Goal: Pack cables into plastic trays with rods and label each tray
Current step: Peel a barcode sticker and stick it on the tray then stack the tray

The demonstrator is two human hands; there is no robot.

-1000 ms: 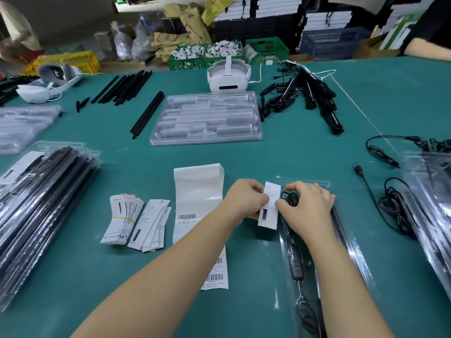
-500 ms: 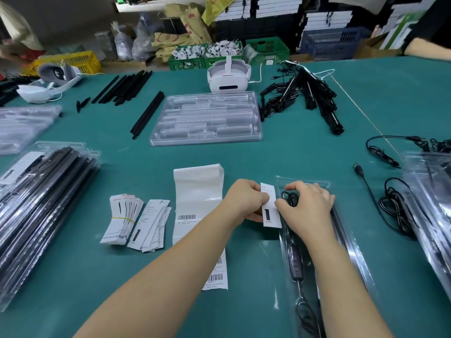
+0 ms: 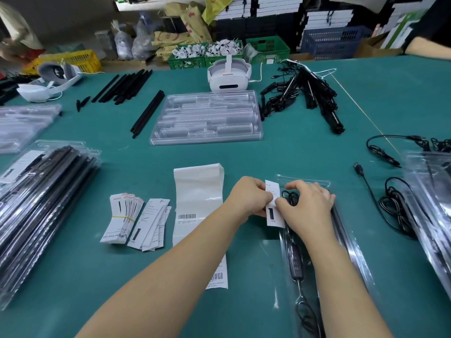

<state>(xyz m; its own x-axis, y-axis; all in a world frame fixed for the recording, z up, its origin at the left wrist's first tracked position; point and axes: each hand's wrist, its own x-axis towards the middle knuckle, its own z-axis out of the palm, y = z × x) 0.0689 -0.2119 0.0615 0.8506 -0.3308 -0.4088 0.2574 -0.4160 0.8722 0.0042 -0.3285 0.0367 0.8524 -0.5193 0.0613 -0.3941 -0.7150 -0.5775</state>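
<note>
Both hands pinched one label over a packed tray.
Left hand point(image 3: 250, 198) and right hand point(image 3: 306, 206) held the white label point(image 3: 274, 211) above the clear tray point(image 3: 351, 252) near the tabletop's point(image 3: 292, 154) front edge.

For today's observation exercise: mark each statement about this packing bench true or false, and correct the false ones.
1. Both hands, left hand and right hand, hold the small white label. True.
2. The white headset lies inside the empty clear tray. False: it stands behind the tray.
3. A rubber band binds one label stack. True.
4. The table cover is red. False: it is teal green.
</note>
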